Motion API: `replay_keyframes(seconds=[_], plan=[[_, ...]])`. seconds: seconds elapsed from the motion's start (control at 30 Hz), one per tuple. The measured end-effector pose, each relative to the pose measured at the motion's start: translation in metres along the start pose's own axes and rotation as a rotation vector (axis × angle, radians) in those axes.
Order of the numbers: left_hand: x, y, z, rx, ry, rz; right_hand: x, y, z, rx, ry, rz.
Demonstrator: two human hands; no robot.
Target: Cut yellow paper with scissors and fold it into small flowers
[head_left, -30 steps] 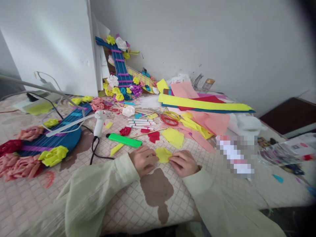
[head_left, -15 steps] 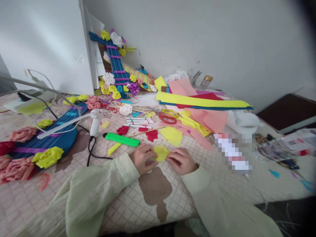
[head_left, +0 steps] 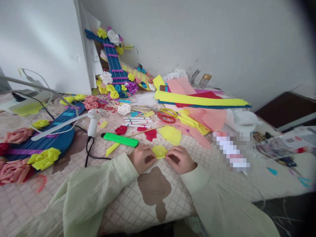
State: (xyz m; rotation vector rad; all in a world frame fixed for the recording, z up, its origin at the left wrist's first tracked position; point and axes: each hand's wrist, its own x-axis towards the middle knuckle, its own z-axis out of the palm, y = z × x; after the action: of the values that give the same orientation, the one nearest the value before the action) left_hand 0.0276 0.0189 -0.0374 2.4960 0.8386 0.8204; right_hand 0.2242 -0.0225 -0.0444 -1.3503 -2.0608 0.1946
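Observation:
A small piece of yellow crepe paper [head_left: 159, 151] is stretched between my two hands, just above the table near its front. My left hand [head_left: 142, 158] pinches its left edge, and my right hand [head_left: 180, 159] pinches the right edge between thumb and fingers. Just beyond my hands lies a larger yellow paper piece [head_left: 171, 134]. A bright green box cutter [head_left: 120, 139] rests to the left of my left hand, partly over a yellow strip [head_left: 112, 149].
At left stand a white glue gun [head_left: 93, 123] with a black cord and a flower-trimmed blue paper guitar [head_left: 59, 135]. Farther back are markers [head_left: 138, 121], red-handled scissors [head_left: 166, 117] and long paper strips [head_left: 202, 98]. A blurred-out object [head_left: 232, 151] lies at right.
Both hands keep their pinch on the yellow paper. Its lower edge has drawn in, so the piece looks flatter and more folded. The whole view has shifted slightly.

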Motion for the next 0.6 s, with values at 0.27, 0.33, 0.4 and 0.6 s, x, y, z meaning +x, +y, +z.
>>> replay_keyframes(seconds=[0.27, 0.33, 0.4, 0.6], plan=[[0.0023, 0.0061, -0.0026, -0.061, -0.011, -0.100, 0.0026, -0.0024, -0.0015, 0.032, 0.007, 0.015], [0.0029, 0.0073, -0.0035, -0.047, -0.017, -0.097, 0.0028, -0.0027, -0.0016, 0.025, 0.003, 0.019], [0.0035, 0.0082, -0.0042, -0.029, -0.025, -0.095, 0.0028, -0.0028, -0.0013, 0.012, 0.000, 0.031], [0.0041, 0.0078, -0.0040, -0.019, -0.032, -0.110, 0.0017, -0.0039, -0.0009, -0.058, 0.019, 0.074]])
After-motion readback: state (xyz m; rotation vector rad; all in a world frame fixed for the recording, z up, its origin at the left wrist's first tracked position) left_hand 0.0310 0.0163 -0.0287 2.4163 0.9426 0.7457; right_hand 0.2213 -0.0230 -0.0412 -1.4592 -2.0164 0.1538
